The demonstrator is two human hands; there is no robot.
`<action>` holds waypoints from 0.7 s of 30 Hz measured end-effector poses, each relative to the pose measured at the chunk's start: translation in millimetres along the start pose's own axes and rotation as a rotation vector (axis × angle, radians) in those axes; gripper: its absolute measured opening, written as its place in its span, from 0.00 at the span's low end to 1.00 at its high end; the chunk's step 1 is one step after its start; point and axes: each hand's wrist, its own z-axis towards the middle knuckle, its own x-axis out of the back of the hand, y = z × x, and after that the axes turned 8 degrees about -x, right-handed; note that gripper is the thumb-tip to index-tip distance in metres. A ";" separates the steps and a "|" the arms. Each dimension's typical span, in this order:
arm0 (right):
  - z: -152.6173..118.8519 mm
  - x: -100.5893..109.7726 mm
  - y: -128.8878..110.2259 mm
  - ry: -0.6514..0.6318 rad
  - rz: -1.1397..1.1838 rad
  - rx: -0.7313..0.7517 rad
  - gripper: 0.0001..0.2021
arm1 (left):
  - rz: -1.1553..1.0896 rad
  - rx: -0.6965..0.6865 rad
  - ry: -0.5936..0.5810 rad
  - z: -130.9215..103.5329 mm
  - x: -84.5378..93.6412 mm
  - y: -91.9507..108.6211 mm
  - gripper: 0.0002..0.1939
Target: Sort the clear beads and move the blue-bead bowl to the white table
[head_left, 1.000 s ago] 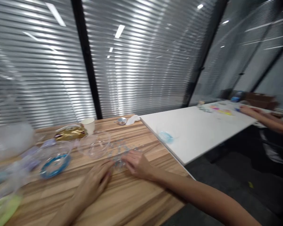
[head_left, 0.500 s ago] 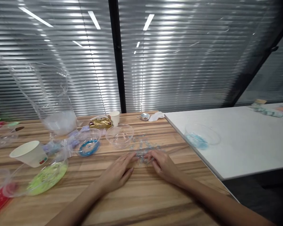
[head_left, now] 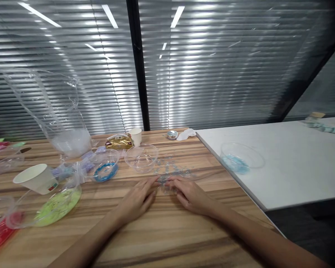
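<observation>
Both hands lie low on the wooden surface (head_left: 162,238), fingertips meeting over a small scatter of clear, glinting beads (head_left: 170,173) that spreads just beyond them. The left hand (head_left: 138,199) rests flat with its fingers stretched toward the pile, its grip apart and holding nothing that I can see. The right hand (head_left: 191,193) curls slightly at the near edge of the scatter, fingertips pressed down among the pieces; whether its grip is clamped on one of them I cannot tell, they are too small and see-through. Right behind the beads stands an empty clear plastic bowl (head_left: 141,158), round and thin-walled, and beside that a second clear bowl with a blue ring of beads (head_left: 105,171) in its bottom. Further left a crinkled clear bag holding lime-green beads (head_left: 57,204) lies near a white paper cup (head_left: 36,178) tipped on its side. A tall, floppy transparent bag (head_left: 61,115) stands at the back. The planks are striped brown and smooth; a flat white tabletop (head_left: 296,167) butts against them on the right, bearing another clear bowl with pale blue contents (head_left: 240,160).
</observation>
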 end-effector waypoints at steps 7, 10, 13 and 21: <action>1.2 0.2 -4.4 0.012 -0.042 0.084 0.18 | 0.013 -0.008 0.017 1.6 2.8 3.4 0.23; 1.2 -0.6 -4.5 0.024 -0.061 0.088 0.18 | 0.020 -0.019 0.015 1.9 2.9 3.5 0.24; 1.1 -1.0 -4.0 0.028 -0.066 0.093 0.19 | 0.026 -0.038 -0.008 2.1 2.7 3.0 0.24; 0.5 -2.1 -2.4 0.046 -0.059 0.099 0.18 | 0.057 -0.052 -0.010 0.8 2.4 1.6 0.24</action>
